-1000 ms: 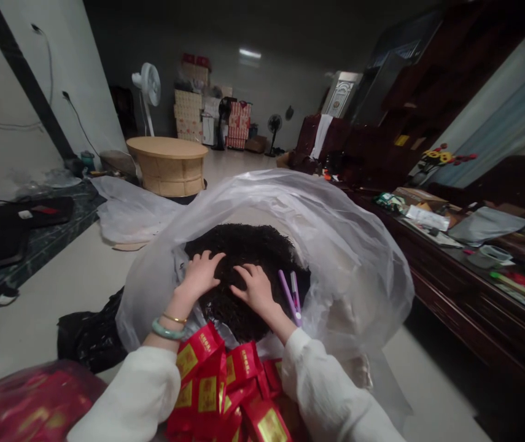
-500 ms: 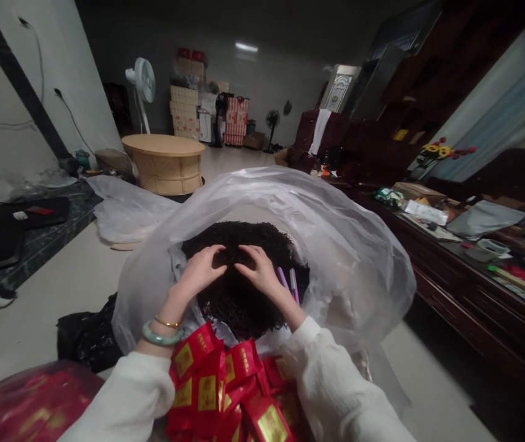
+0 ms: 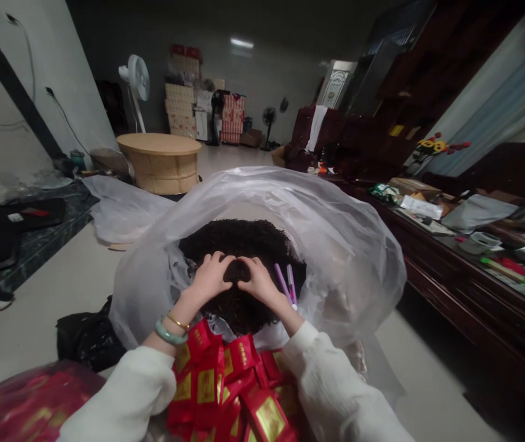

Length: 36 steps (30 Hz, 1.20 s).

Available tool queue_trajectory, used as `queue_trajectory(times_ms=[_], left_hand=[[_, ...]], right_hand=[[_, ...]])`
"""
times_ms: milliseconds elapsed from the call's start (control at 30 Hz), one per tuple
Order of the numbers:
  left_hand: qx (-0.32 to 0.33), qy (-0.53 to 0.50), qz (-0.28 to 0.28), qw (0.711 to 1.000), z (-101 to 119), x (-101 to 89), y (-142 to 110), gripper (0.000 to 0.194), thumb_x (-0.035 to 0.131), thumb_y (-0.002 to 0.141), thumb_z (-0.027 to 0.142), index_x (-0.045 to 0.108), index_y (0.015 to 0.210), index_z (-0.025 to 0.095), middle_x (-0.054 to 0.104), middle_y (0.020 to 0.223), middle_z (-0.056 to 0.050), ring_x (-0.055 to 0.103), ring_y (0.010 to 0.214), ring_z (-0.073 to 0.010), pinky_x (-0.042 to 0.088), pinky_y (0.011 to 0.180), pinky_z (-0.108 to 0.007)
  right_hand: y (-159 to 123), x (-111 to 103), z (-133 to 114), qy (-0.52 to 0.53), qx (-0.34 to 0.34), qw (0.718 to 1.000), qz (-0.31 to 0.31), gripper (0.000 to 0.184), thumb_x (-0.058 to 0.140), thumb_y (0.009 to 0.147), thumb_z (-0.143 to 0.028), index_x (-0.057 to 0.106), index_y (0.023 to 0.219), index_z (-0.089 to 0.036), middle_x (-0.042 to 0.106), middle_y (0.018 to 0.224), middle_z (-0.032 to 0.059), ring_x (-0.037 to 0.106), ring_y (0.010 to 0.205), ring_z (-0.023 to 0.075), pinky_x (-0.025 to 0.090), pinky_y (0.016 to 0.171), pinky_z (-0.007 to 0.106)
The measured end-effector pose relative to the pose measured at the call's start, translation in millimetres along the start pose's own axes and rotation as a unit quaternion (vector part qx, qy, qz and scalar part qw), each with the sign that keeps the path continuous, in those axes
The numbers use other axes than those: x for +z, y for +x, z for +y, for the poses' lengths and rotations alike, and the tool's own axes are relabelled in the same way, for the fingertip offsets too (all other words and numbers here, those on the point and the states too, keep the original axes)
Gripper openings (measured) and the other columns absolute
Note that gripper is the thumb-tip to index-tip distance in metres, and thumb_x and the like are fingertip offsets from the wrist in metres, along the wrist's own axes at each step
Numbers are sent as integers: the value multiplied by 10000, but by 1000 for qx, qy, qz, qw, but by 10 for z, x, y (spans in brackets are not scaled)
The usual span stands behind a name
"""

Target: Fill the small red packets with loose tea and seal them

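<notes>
My left hand (image 3: 213, 273) and my right hand (image 3: 259, 280) are over a heap of dark, dry loose leaves (image 3: 248, 236), which look like tea. Fingers and thumbs curve apart, and the fingertips nearly meet in a ring with dark leaves showing inside it. Neither hand visibly grips anything, though leaves under the fingers could be hidden. The heap lies in a wide-open clear plastic bag (image 3: 345, 245). Right of my right hand, a purple two-armed tool (image 3: 285, 283), like a small hair straightener, rests on the leaves. Several red packets (image 3: 207, 383) with gold labels lie between my forearms.
A black plastic bag (image 3: 89, 334) and a bag of red packets (image 3: 32, 402) are at the left. Beyond stand a round wooden table (image 3: 158, 162) and a white fan (image 3: 137, 77). A cluttered dark wooden cabinet (image 3: 432, 264) runs along the right.
Both hands have moved slightly down and toward each other, so their fingertips are closer together. The view has shifted a little.
</notes>
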<state>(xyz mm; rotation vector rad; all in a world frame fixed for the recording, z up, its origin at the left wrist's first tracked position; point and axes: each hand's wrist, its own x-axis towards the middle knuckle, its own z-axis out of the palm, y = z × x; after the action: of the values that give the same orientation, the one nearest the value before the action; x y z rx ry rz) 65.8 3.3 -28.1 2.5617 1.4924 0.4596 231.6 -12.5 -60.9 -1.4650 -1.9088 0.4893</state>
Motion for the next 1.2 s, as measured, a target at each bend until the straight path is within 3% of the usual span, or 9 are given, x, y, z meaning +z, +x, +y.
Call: queue_trajectory(times_ms=[200,267,367,433,600,767,1033,1133,1200], left_hand=[[-1,-113,72,991,-155,-61,35,316,600,747,166,622,1059,212,610,1054,-60,596,991,-219,474,904,-341],[-6,-115,73,991,-173,-72,7,356,614,760,224,603,1116,216,612,1094,-68,592,1017,-231,467,920,-355],[-11,-52,27,998,-141,-69,-43,640,709,693,267,504,1297,217,571,1209,-118,569,1057,-293,452,929,-415],[-12,-11,0,1000,-98,-57,-56,712,732,666,227,480,1332,224,553,1235,-134,566,1056,-307,452,919,-421],[27,-66,38,997,-49,-59,-27,421,661,737,196,602,1153,204,611,1084,-87,607,986,-234,484,875,-341],[50,-163,88,981,-47,-80,-26,249,639,760,248,641,1005,207,661,970,-51,631,879,-201,509,808,-327],[36,-272,48,961,31,-75,-129,436,595,763,275,584,1192,199,612,1228,-94,624,975,-208,540,807,-342],[24,-262,54,963,16,-134,-214,436,550,777,286,584,1203,199,587,1244,-107,631,863,-182,552,699,-311],[9,-239,72,968,1,-189,-286,395,533,784,305,615,1157,202,624,1157,-95,623,804,-173,542,671,-302]], right_hand=[[109,-24,-81,80,-28,996,35,477,605,671,-95,611,1133,-216,581,1034,57,592,877,180,513,794,328],[91,-37,-52,78,-26,996,19,540,631,680,-124,571,1208,-220,572,1098,75,590,941,199,507,839,353],[45,-32,-5,38,-17,999,-17,710,725,626,-161,505,1301,-183,542,1194,124,539,1106,263,445,963,425],[28,-23,-7,25,-12,999,-19,686,729,625,-144,527,1280,-162,551,1187,132,540,1115,266,433,982,425],[35,-87,-94,59,-32,997,38,370,605,713,-72,658,1063,-180,627,1001,65,612,890,180,507,836,336],[-22,-207,-62,93,-29,995,32,404,559,724,-54,652,1083,-215,605,1051,59,597,937,170,521,776,289],[-222,-277,68,39,-46,998,-10,512,524,749,-58,568,1238,-201,543,1217,114,518,1169,217,406,1037,425],[-292,-310,124,44,-37,998,25,461,532,752,-73,598,1194,-183,563,1174,117,551,1120,223,445,996,424],[-346,-345,158,69,-12,996,60,384,524,770,-99,631,1130,-184,592,1065,96,612,961,196,522,865,375]])
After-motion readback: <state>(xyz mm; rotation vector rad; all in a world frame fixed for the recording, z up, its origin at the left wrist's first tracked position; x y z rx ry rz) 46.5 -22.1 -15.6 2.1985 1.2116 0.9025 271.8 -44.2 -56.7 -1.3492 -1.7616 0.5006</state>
